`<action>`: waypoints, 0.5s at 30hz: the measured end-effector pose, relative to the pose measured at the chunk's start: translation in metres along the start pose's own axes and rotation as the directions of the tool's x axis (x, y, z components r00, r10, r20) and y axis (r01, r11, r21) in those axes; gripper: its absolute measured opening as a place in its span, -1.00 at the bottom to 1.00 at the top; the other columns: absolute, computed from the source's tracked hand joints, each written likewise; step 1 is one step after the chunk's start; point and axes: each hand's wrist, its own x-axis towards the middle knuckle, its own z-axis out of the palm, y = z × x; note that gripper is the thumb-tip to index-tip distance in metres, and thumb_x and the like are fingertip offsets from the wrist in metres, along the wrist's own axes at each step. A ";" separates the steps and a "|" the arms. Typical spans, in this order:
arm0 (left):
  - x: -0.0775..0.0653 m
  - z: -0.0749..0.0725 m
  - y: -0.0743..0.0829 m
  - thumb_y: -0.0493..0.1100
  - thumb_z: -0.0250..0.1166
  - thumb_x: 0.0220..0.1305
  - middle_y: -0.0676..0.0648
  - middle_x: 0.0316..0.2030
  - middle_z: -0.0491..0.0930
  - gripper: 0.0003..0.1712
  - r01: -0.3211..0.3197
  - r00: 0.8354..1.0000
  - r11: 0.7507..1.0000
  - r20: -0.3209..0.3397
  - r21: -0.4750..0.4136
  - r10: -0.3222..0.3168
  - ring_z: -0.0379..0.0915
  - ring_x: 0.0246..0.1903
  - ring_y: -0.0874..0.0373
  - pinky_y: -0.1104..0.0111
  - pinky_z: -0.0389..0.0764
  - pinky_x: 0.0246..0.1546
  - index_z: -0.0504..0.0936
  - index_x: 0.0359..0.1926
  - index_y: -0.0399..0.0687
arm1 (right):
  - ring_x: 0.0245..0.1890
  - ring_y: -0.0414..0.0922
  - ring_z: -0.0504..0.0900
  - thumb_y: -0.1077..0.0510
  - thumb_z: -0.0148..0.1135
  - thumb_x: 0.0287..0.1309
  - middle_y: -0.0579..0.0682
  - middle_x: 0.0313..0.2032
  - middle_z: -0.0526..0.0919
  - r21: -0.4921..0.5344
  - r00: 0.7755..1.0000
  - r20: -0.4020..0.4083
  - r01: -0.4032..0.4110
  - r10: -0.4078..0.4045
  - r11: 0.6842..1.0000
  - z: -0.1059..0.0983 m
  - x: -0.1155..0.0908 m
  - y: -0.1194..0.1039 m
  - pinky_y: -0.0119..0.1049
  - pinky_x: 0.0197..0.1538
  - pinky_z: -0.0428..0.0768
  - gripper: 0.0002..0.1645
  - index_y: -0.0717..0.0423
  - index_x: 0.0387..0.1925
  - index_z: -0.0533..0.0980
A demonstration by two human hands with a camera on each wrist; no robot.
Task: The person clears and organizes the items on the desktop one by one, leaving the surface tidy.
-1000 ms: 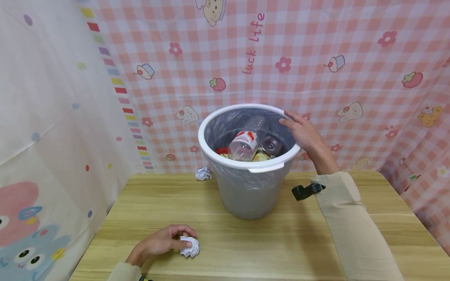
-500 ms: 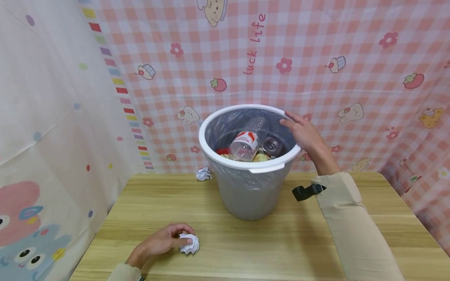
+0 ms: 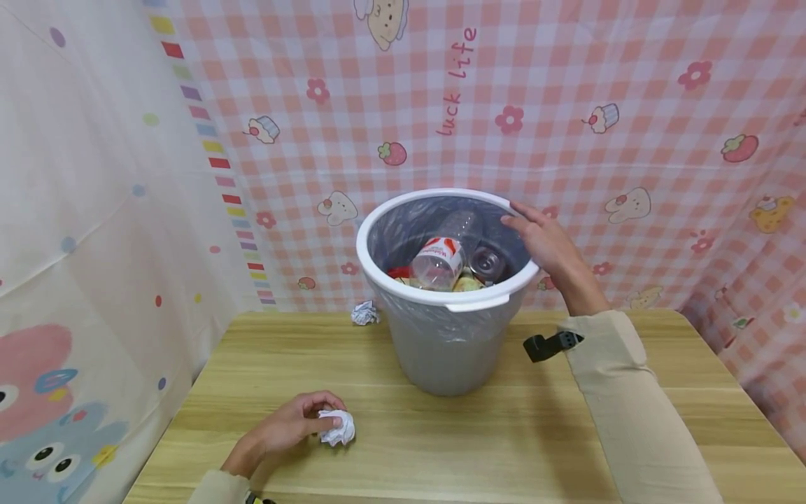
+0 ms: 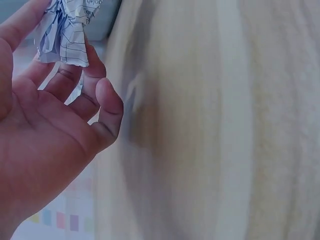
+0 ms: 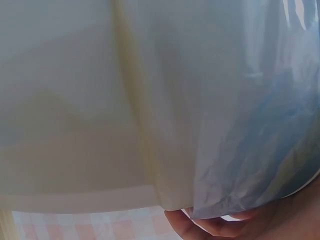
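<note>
My left hand [image 3: 286, 425] pinches a crumpled paper ball [image 3: 340, 430] between thumb and fingers, low over the table's front left part. In the left wrist view, the paper [image 4: 67, 37] shows printed lines and some letters. A grey trash bin [image 3: 450, 350] with a white rim and a clear liner stands upright at the middle of the table. My right hand [image 3: 549, 245] grips its rim on the right side, the thumb at the inner edge. In the right wrist view, curled fingers [image 5: 187, 227] show at the rim beside the liner [image 5: 225, 170].
Inside the bin lie a clear plastic cup [image 3: 439, 260] with a red and white label, another clear container [image 3: 487, 262] and some wrappers. A second crumpled paper ball [image 3: 364, 313] rests behind the bin's left side, near the wooden table's [image 3: 283, 364] back edge.
My left hand has risen slightly with the paper ball, a little away from me. My right hand and the bin stay in place.
</note>
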 end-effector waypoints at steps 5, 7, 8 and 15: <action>0.001 -0.003 0.009 -0.10 0.26 0.37 -0.13 -0.17 0.61 -0.69 -0.006 1.000 1.000 -0.031 0.015 0.007 0.52 -0.18 0.13 0.39 0.55 -0.17 0.57 0.01 -0.19 | 0.41 0.16 0.26 -0.24 -0.05 0.40 0.16 0.52 0.07 0.020 1.000 0.007 -0.006 0.006 1.000 0.000 0.000 0.000 0.03 0.30 0.41 -0.23 -0.22 0.54 0.06; 0.001 -0.005 0.013 -0.09 0.25 0.37 -0.13 -0.16 0.61 -0.69 -0.011 0.999 0.999 -0.050 0.031 0.013 0.52 -0.17 0.12 0.38 0.55 -0.16 0.57 0.02 -0.18 | 0.41 0.16 0.25 -0.25 -0.05 0.39 0.16 0.52 0.07 0.013 1.000 0.005 -0.008 0.008 1.000 0.000 0.000 0.000 0.04 0.32 0.39 -0.23 -0.23 0.54 0.06; 0.001 -0.006 0.016 -0.08 0.25 0.37 -0.13 -0.16 0.61 -0.69 -0.011 0.998 0.999 -0.061 0.039 0.013 0.52 -0.17 0.11 0.38 0.55 -0.16 0.57 0.02 -0.17 | 0.42 0.17 0.23 -0.25 -0.05 0.39 0.16 0.52 0.06 0.008 1.000 0.003 -0.009 0.009 1.000 0.000 0.000 0.000 0.05 0.33 0.37 -0.23 -0.23 0.54 0.06; 0.001 -0.013 0.030 -0.05 0.27 0.36 -0.14 -0.12 0.60 -0.66 -0.011 0.992 0.999 -0.127 0.044 0.017 0.53 -0.12 0.11 0.38 0.57 -0.16 0.57 0.02 -0.18 | 0.44 0.18 0.19 -0.26 -0.06 0.39 0.15 0.53 0.03 -0.010 1.000 -0.001 -0.013 0.013 1.000 0.000 0.000 -0.001 0.07 0.36 0.32 -0.22 -0.24 0.54 0.06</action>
